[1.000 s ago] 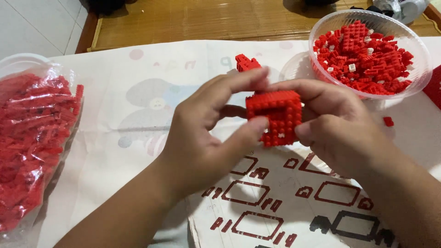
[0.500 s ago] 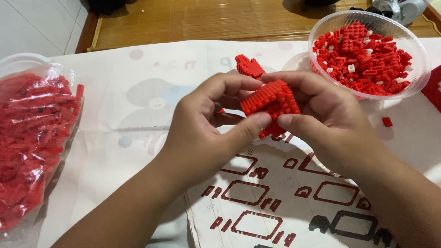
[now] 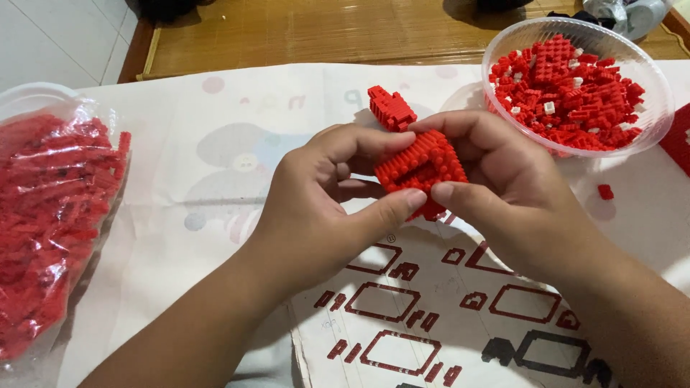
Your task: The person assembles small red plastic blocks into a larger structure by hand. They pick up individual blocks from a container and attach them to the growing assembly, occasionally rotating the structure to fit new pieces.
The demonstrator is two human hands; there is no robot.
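Head view, left to right: one clear bag of red bricks [image 3: 50, 215] lies at nine o'clock. My left hand [image 3: 323, 208] and right hand [image 3: 510, 194], fingers curled, pinch one part-built red block [image 3: 420, 169] at centre. One smaller built piece [image 3: 390, 108] sits at twelve. One instruction sheet [image 3: 445, 323] lies at six. One bowl of loose bricks [image 3: 575, 86] at two looks full, so much building remains, I judge.

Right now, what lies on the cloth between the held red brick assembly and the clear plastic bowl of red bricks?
In the head view, only bare pale cloth separates the red brick assembly from the clear plastic bowl.
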